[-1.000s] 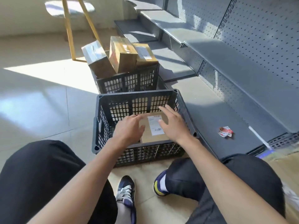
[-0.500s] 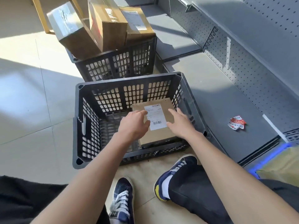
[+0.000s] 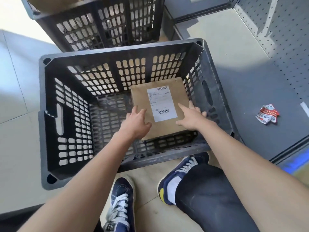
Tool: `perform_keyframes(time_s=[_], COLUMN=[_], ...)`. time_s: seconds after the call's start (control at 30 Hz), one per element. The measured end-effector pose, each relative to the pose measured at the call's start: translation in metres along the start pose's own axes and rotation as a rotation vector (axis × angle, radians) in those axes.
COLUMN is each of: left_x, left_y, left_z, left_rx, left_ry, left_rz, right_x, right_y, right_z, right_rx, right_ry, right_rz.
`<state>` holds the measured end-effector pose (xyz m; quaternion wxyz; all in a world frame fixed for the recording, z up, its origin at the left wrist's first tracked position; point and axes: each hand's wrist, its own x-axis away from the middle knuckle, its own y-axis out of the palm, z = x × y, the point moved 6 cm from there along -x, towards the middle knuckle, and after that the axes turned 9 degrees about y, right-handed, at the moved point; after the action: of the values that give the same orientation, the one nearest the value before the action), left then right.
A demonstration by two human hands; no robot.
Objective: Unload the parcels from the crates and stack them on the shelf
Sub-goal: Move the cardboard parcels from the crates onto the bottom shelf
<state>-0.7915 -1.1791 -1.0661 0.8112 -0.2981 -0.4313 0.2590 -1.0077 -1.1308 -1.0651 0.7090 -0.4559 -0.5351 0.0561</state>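
Note:
One brown cardboard parcel (image 3: pixel 160 96) with a white barcode label lies flat in the right half of the near black plastic crate (image 3: pixel 50 104). My left hand (image 3: pixel 136 122) reaches down to the parcel's left edge, fingers spread and touching it. My right hand (image 3: pixel 190 117) rests at the parcel's right edge, forefinger straight on the top face, other fingers down beside the crate wall. Neither hand has curled round the parcel. The grey bottom shelf (image 3: pixel 242 77) runs along the right of the crate.
A second black crate (image 3: pixel 103 25) stands just behind the near one, a bit of cardboard showing at its top. A crumpled red and white wrapper (image 3: pixel 267 114) lies on the shelf. The perforated shelf back (image 3: pixel 289 47) rises at right. My shoes (image 3: pixel 122 203) are below the crate.
I have leaned in, so the crate now fills the view. Both hands have dropped lower into the crate and spread to the parcel's left and right edges.

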Motion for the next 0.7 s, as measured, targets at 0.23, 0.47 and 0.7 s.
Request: perform_keyframes(time_s=[0.23, 0.47, 0.7], left_x=[-0.012, -0.007, -0.006], left_y=[0.018, 0.017, 0.002], left_z=[-0.004, -0.029, -0.039], left_rx=[-0.051, -0.123, -0.148], left_ry=[0.036, -0.026, -0.075], left_rz=[-0.142, -0.2, -0.122], right_x=[-0.016, -0.017, -0.02], right_y=[0.013, 0.031, 0.02], right_z=[-0.003, -0.003, 0.002], right_rx=[-0.013, 0.011, -0.134], right_ry=[0.04, 0.002, -0.071], right_rz=[-0.092, -0.211, -0.129])
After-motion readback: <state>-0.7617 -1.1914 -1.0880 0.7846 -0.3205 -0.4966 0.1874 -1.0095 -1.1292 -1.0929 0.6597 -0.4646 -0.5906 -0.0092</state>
